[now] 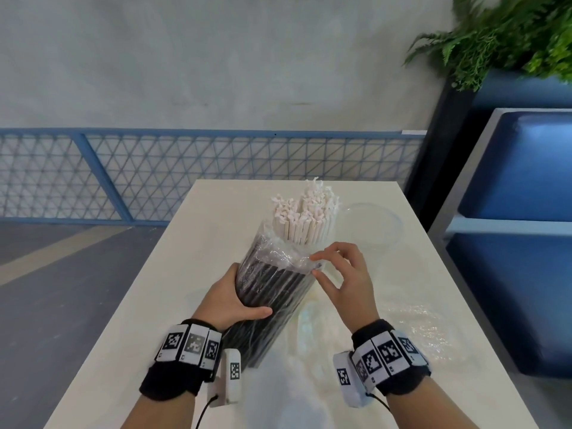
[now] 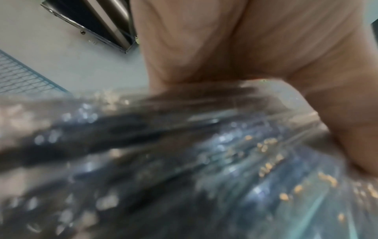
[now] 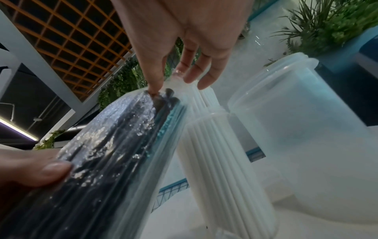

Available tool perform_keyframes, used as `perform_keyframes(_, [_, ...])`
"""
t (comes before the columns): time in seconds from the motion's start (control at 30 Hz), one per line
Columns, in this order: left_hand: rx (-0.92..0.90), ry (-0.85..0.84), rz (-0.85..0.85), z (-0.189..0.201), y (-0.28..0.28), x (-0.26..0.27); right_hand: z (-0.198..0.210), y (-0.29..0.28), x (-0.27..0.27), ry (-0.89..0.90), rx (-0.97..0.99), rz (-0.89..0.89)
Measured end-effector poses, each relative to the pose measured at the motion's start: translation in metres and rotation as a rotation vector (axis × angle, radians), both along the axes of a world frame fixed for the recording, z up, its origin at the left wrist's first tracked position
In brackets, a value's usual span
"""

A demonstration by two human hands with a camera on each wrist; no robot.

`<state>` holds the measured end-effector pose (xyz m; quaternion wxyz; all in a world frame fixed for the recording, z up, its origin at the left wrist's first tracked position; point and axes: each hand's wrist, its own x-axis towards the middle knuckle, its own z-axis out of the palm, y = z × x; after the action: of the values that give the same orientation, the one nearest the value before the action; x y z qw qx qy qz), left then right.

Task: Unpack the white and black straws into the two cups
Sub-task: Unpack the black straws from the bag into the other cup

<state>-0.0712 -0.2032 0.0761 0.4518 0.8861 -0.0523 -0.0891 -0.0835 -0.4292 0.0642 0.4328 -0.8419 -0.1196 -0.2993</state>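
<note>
A pack of black straws (image 1: 272, 292) in clear plastic stands tilted on the white table (image 1: 173, 305). My left hand (image 1: 247, 300) grips its middle, thumb across the front. My right hand (image 1: 314, 266) pinches the plastic at the pack's top end between thumb and index finger. Behind the pack, the white straws (image 1: 305, 218) stand upright in a clear cup. A second clear cup (image 1: 376, 226) to their right looks empty. The right wrist view shows the pack (image 3: 102, 153), the white straws (image 3: 220, 153) and the other cup (image 3: 296, 121). The left wrist view is blurred, with the pack (image 2: 163, 161) under my palm.
A crumpled clear wrapper (image 1: 424, 331) lies on the table near the right edge. A blue bench (image 1: 520, 243) stands to the right of the table, with a green plant (image 1: 507, 35) above it. A blue mesh railing (image 1: 185, 171) runs behind.
</note>
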Motion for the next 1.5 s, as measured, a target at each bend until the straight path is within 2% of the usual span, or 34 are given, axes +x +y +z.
perform_keyframes(0.13, [-0.007, 0.003, -0.012, -0.002, 0.000, -0.002, 0.001, 0.002, -0.001, -0.063, -0.123, -0.037])
perform_keyframes(0.2, [0.001, 0.012, -0.024, -0.002, -0.001, -0.003, 0.003, 0.002, 0.001, -0.066, -0.118, 0.000])
perform_keyframes(0.3, [0.002, 0.021, -0.028, -0.004, -0.002, -0.003, 0.008, 0.004, 0.002, -0.025, -0.045, 0.044])
perform_keyframes(0.43, [0.002, 0.021, -0.049, -0.004, -0.003, -0.005, 0.014, 0.007, 0.003, 0.133, 0.109, 0.035])
perform_keyframes(0.57, [-0.015, 0.023, -0.052, -0.005, 0.000, -0.007, 0.022, 0.010, 0.007, 0.164, 0.270, -0.026])
perform_keyframes(0.63, [-0.028, 0.017, -0.040, -0.006, 0.003, -0.008, 0.026, 0.009, 0.007, 0.196, 0.348, 0.029])
perform_keyframes(0.73, [-0.032, 0.007, -0.040, -0.006, 0.005, -0.009, 0.032, 0.009, 0.005, 0.214, 0.248, 0.107])
perform_keyframes(0.83, [-0.030, 0.004, -0.081, -0.004, 0.007, -0.010, 0.033, 0.005, 0.014, 0.224, 0.264, -0.006])
perform_keyframes(0.93, [-0.029, -0.008, -0.124, -0.003, 0.009, -0.010, 0.038, 0.000, 0.029, 0.297, 0.457, -0.139])
perform_keyframes(1.0, [-0.019, -0.025, -0.122, -0.004, 0.009, -0.009, 0.044, 0.002, 0.029, 0.230, 0.517, -0.232])
perform_keyframes(1.03, [-0.020, -0.033, -0.110, -0.004, 0.009, -0.009, 0.049, 0.004, 0.024, 0.133, 0.515, -0.267])
perform_keyframes(1.1, [-0.033, -0.048, -0.070, -0.004, 0.008, -0.009, 0.061, 0.010, 0.011, -0.063, 0.399, -0.193])
perform_keyframes(1.13, [-0.044, -0.059, -0.049, -0.004, 0.007, -0.008, 0.065, 0.013, 0.006, -0.071, 0.285, -0.098])
perform_keyframes(1.2, [-0.079, -0.087, -0.022, -0.004, 0.006, -0.007, 0.063, 0.018, 0.005, 0.053, 0.028, 0.070])
perform_keyframes(1.27, [-0.107, -0.124, -0.018, -0.004, 0.003, -0.004, 0.060, 0.020, 0.012, 0.145, -0.123, 0.121])
perform_keyframes(1.37, [-0.121, -0.176, -0.033, -0.006, -0.001, 0.000, 0.066, 0.017, 0.019, 0.193, -0.166, 0.111])
perform_keyframes(1.5, [-0.170, -0.217, -0.012, -0.015, -0.003, 0.008, 0.083, 0.012, 0.021, 0.340, -0.264, 0.252])
